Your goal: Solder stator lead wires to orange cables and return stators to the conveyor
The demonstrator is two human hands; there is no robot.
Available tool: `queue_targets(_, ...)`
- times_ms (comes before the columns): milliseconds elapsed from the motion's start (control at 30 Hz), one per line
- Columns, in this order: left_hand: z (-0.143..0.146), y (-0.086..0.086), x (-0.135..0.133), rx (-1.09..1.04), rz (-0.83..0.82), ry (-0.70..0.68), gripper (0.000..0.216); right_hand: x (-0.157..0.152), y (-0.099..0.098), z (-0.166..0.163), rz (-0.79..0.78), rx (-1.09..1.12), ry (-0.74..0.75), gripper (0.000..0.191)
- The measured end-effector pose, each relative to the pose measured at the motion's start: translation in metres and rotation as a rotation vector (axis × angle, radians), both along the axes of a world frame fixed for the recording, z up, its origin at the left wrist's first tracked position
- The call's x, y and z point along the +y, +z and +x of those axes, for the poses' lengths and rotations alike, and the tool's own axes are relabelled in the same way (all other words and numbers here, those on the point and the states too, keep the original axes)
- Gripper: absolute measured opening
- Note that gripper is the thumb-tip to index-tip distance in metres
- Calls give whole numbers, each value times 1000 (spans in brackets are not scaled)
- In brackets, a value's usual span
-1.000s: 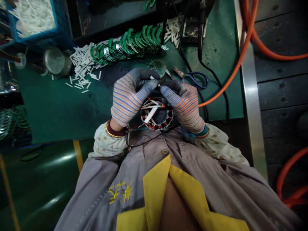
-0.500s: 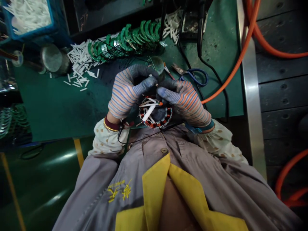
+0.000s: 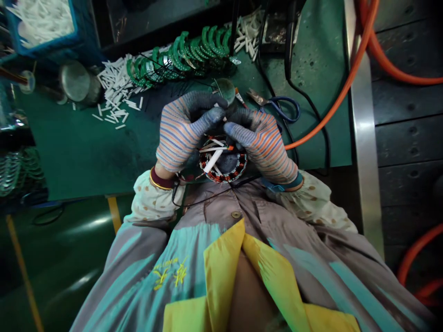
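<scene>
Both of my hands wear striped knit gloves with dark fingertips. They hold a round motor stator (image 3: 223, 167) with copper windings at the near edge of the green bench, close to my chest. My left hand (image 3: 183, 131) curls round its left side. My right hand (image 3: 265, 145) grips the right side, its fingers pinched over white sleeved wires (image 3: 213, 154) that cross the stator's top. Thin black leads trail down over my jacket.
A row of green-wound stators (image 3: 187, 55) lies at the back of the green mat (image 3: 86, 147), with loose white tubes (image 3: 116, 92) beside it. Blue-handled scissors (image 3: 278, 108) lie right of my hands. An orange hose (image 3: 341, 78), black cables, a metal cylinder (image 3: 78, 83) and a blue bin (image 3: 41, 25) surround them.
My hands and the stator have shifted slightly up and left in view. The fingers keep working at the wires; the grip stays the same.
</scene>
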State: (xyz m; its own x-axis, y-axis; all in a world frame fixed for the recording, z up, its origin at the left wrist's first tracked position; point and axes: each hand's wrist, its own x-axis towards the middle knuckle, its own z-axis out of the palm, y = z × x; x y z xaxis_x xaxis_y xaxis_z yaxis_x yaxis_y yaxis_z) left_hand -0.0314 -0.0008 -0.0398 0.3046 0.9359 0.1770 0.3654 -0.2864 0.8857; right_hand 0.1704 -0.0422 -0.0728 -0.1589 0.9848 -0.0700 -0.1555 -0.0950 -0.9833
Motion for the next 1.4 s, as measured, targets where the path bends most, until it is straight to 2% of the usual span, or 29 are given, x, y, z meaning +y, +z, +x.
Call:
queue_targets(100,0,-5,0,28,9,-10,68,2,3,0,40,-39,-7,41)
queue_targets(333,2,0,-4,45,30,-32,59,2,0,-2,49,-33,-12,33)
queue_targets(433,1,-5,-4,-39,30,-9,60,2,-1,-2,48,-46,-20,29)
queue_targets(533,3,-9,-5,-107,42,14,60,2,-1,-2,33,-78,-21,32)
queue_targets(667,6,-6,-8,-88,58,15,57,-1,-3,-4,28,-53,-50,35)
queue_targets(833,4,-3,-1,-46,4,19,65,-9,-4,-5,40,-4,-47,40)
queue_targets(967,2,-4,14,19,-97,-52,58,-9,-3,9,36,-59,15,50)
queue_targets(1100,2,2,18,87,-175,-76,63,-7,-12,29,198,-186,107,52)
queue_targets(1233,0,12,17,212,-246,-158,66,-13,-29,34,331,-373,28,47)
queue_targets(1400,2,16,18,161,-114,-232,64,-24,-33,26,292,-489,-83,35)
